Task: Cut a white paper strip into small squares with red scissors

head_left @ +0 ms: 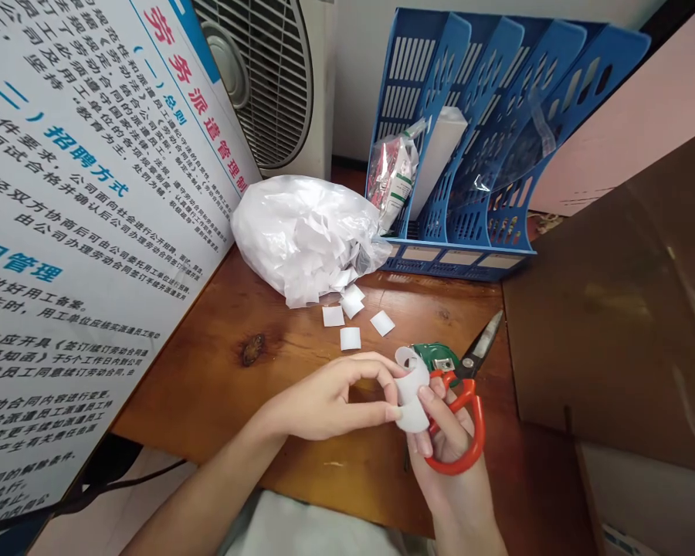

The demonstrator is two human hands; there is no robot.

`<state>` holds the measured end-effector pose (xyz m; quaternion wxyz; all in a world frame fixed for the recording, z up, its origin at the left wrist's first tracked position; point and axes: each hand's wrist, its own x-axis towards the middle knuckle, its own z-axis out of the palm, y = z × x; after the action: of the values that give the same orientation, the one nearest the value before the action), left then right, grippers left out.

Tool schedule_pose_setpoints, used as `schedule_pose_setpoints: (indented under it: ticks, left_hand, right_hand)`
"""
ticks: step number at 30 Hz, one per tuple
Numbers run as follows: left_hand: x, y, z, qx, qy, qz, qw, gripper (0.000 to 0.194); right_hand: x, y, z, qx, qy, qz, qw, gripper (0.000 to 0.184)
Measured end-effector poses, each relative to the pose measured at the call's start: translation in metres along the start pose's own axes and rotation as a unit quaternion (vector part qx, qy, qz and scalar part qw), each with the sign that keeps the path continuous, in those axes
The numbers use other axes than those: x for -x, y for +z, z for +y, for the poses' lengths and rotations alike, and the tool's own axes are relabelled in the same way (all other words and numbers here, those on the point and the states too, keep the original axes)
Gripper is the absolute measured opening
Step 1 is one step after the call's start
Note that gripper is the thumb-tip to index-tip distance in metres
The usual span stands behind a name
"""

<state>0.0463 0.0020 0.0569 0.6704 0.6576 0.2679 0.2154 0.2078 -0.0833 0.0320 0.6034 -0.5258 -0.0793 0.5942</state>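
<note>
A curled white strip [412, 398], its exact material unclear, is between my two hands. My left hand [347, 394] pinches its left edge between thumb and fingers. My right hand [449, 432] presses its right side with the thumb. Hooked over the right hand's fingers are red-handled scissors [476, 417], their blades apart from the strip and pointing up and right. Just behind the strip lies a green plastic object [437, 357] with a metal piece, partly hidden. Small white squares, such as one [350, 338], lie on the table beyond my left hand.
A clear bag [272, 220] spills more white pieces onto the wooden table [208, 371]. Behind stands a blue file rack [457, 266] holding a plastic packet [392, 181]. A printed board [93, 232] leans at left, near a fan [266, 77]; a cardboard box [614, 309] stands right.
</note>
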Motion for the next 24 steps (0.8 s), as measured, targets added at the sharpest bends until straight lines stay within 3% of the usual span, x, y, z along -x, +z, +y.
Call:
schedule_pose_setpoints:
  ticks: [5, 10, 12, 15, 20, 24]
  left_hand:
    - [0.003, 0.013, -0.011, -0.001, -0.031, 0.093, 0.995, 0.015]
    - [0.004, 0.02, -0.016, -0.009, -0.033, 0.124, 0.992, 0.012]
    - [0.004, 0.026, -0.022, 0.058, -0.054, 0.143, 0.987, 0.017]
    - [0.002, 0.037, -0.034, 0.199, -0.116, 0.176, 0.957, 0.046]
    - [0.0, 0.047, -0.042, 0.239, -0.123, 0.231, 0.935, 0.028]
    - [-0.001, 0.045, -0.039, 0.249, -0.121, 0.238, 0.931, 0.028]
  right_hand:
    - [-0.003, -0.01, 0.01, 0.03, -0.063, 0.005, 0.998, 0.036]
    - [0.003, -0.012, 0.018, 0.078, -0.088, 0.027, 0.993, 0.04]
    - [0.003, -0.01, 0.018, 0.069, -0.093, 0.031, 0.993, 0.041]
    - [0.001, -0.008, 0.015, 0.035, -0.093, 0.02, 0.995, 0.039]
    - [-0.003, -0.008, 0.015, 0.022, -0.095, 0.01, 0.995, 0.034]
    - [-0.003, -0.008, 0.017, 0.028, -0.099, 0.013, 0.995, 0.029]
